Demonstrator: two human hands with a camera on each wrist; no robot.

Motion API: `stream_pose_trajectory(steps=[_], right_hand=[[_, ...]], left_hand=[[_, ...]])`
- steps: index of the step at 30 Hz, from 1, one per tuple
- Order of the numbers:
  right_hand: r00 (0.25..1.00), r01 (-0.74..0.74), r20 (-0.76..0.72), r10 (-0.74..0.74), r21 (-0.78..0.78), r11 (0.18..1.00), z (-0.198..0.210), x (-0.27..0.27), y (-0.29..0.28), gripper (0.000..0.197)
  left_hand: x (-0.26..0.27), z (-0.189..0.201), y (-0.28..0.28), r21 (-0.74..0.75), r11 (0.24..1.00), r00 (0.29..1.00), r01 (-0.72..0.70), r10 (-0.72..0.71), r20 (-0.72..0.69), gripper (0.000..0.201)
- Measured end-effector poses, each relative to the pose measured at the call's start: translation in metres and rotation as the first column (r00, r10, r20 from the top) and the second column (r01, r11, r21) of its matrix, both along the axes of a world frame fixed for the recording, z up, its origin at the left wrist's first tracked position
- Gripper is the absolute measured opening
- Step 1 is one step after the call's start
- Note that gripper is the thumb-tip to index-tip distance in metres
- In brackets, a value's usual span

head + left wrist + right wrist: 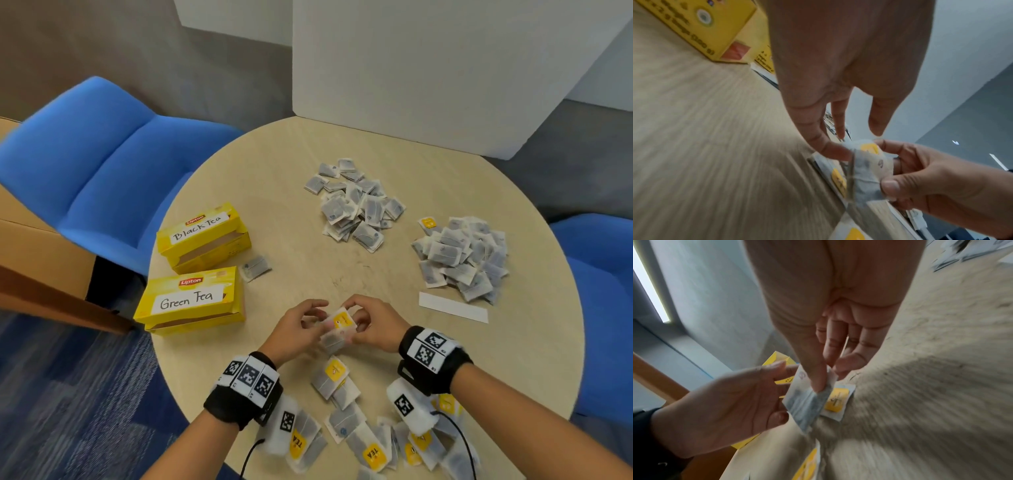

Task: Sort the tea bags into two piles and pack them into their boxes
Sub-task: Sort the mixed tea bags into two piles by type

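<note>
Both hands meet over the table's near middle on one tea bag [339, 324] with a yellow tag. My right hand [359, 317] pinches it between thumb and fingers [819, 379]. My left hand [310, 320] holds its other edge, thumb on the bag [838, 151] and fingers curled behind. Another tagged bag [836, 400] lies on the table just below. Unsorted bags [359, 428] spread along the near edge. Two sorted piles lie beyond, one mid-table [356, 205] and one at the right [462, 257]. The Black Tea box [203, 236] and Green Tea box [191, 301] stand at the left, opened.
A lone tea bag [255, 267] lies beside the boxes. A white paper strip [452, 306] sits below the right pile. Blue chairs stand at the left [102, 164] and right [599, 308] of the round table [274, 164]. A white board [445, 68] stands behind.
</note>
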State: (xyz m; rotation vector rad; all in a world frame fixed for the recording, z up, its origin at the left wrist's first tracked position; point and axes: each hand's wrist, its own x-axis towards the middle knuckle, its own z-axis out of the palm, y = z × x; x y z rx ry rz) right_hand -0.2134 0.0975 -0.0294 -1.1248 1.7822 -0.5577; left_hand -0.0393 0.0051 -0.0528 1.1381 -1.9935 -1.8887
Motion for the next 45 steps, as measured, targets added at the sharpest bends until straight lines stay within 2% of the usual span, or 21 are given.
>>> stream_pose_trajectory(steps=[1, 4, 6, 8, 11, 14, 17, 22, 25, 28, 30, 32, 34, 36, 38, 40, 41, 43, 45], right_hand=[[1.000, 0.003, 0.017, -0.003, -0.002, 1.000, 0.001, -0.002, 0.000, 0.043], [1.000, 0.025, 0.006, -0.025, -0.003, 1.000, 0.002, -0.007, 0.003, 0.041], [0.996, 0.086, -0.004, -0.086, -0.004, 0.996, 0.001, -0.013, 0.008, 0.038], [0.989, 0.151, 0.003, -0.151, -0.013, 0.988, 0.002, -0.021, 0.016, 0.035], [0.974, 0.223, 0.048, -0.220, -0.064, 0.973, 0.009, -0.035, 0.030, 0.026], [0.910, 0.382, 0.204, -0.360, -0.079, 0.921, 0.018, -0.045, 0.044, 0.020], [0.836, 0.480, 0.319, -0.446, -0.035, 0.876, 0.023, -0.049, 0.055, 0.023], [0.810, 0.481, 0.387, -0.440, -0.011, 0.877, 0.027, -0.041, 0.055, 0.010], [0.806, 0.448, 0.422, -0.416, 0.025, 0.894, 0.026, -0.027, 0.047, 0.002], [0.829, 0.456, 0.354, -0.432, 0.019, 0.890, 0.023, -0.022, 0.038, 0.009], [0.833, 0.479, 0.304, -0.462, 0.020, 0.877, 0.023, -0.033, 0.032, 0.014], [0.810, 0.550, 0.235, -0.537, 0.016, 0.835, 0.025, -0.057, 0.027, 0.016], [0.724, 0.684, 0.176, -0.667, -0.061, 0.727, 0.029, -0.088, 0.023, 0.019], [0.601, 0.798, 0.126, -0.789, -0.155, 0.583, 0.034, -0.119, 0.020, 0.021], [0.505, 0.853, 0.072, -0.860, -0.194, 0.484, 0.034, -0.149, 0.021, 0.022], [0.461, 0.874, 0.025, -0.887, -0.183, 0.449, 0.027, -0.173, 0.022, 0.015], [0.472, 0.865, -0.039, -0.881, -0.175, 0.471, 0.024, -0.180, 0.022, 0.013], [0.521, 0.801, -0.258, -0.814, -0.182, 0.570, 0.023, -0.176, 0.025, 0.027], [0.560, 0.707, -0.369, -0.742, -0.254, 0.660, 0.029, -0.151, 0.028, 0.035]], left_hand=[[-0.002, 0.000, -0.001, -0.009, 1.000, 1.000, 0.026, -0.026, 0.012, 0.031], [-0.009, 0.001, 0.000, -0.159, 0.977, 0.989, 0.142, -0.136, 0.049, 0.011], [-0.014, 0.005, 0.002, -0.285, 0.954, 0.995, 0.097, -0.094, 0.026, 0.003], [-0.015, 0.005, 0.005, -0.385, 0.923, 0.996, 0.022, -0.052, -0.068, 0.014], [-0.013, 0.002, 0.010, -0.495, 0.868, 0.978, -0.035, -0.072, -0.196, 0.023], [-0.011, 0.007, 0.017, -0.444, 0.889, 0.950, -0.109, -0.038, -0.310, 0.020], [-0.012, 0.011, 0.022, -0.361, 0.926, 0.933, -0.116, -0.023, -0.360, 0.019], [-0.021, 0.011, 0.028, -0.287, 0.953, 0.932, -0.103, -0.008, -0.362, 0.013], [-0.032, 0.009, 0.028, -0.328, 0.945, 0.961, 0.012, -0.102, -0.259, 0.026], [-0.039, 0.011, 0.015, -0.293, 0.933, 0.964, 0.209, -0.247, -0.097, 0.033], [-0.037, 0.012, -0.001, -0.264, 0.942, 0.974, 0.207, -0.223, -0.030, 0.033], [-0.032, 0.008, -0.016, -0.334, 0.911, 0.969, 0.242, -0.208, 0.135, 0.033], [-0.027, 0.003, -0.024, -0.410, 0.808, 0.883, 0.424, -0.268, 0.384, 0.042], [-0.027, 0.000, -0.026, -0.419, 0.741, 0.814, 0.524, -0.292, 0.501, 0.041], [-0.031, 0.002, -0.026, -0.414, 0.738, 0.810, 0.534, -0.304, 0.502, 0.026], [-0.034, 0.006, -0.025, -0.397, 0.739, 0.808, 0.544, -0.335, 0.485, 0.017], [-0.034, 0.007, -0.025, -0.406, 0.742, 0.821, 0.534, -0.340, 0.458, 0.019], [-0.035, 0.014, -0.021, -0.511, 0.729, 0.886, 0.456, -0.318, 0.336, 0.025], [-0.036, 0.025, -0.016, -0.702, 0.637, 0.937, 0.318, -0.322, 0.132, 0.025]])
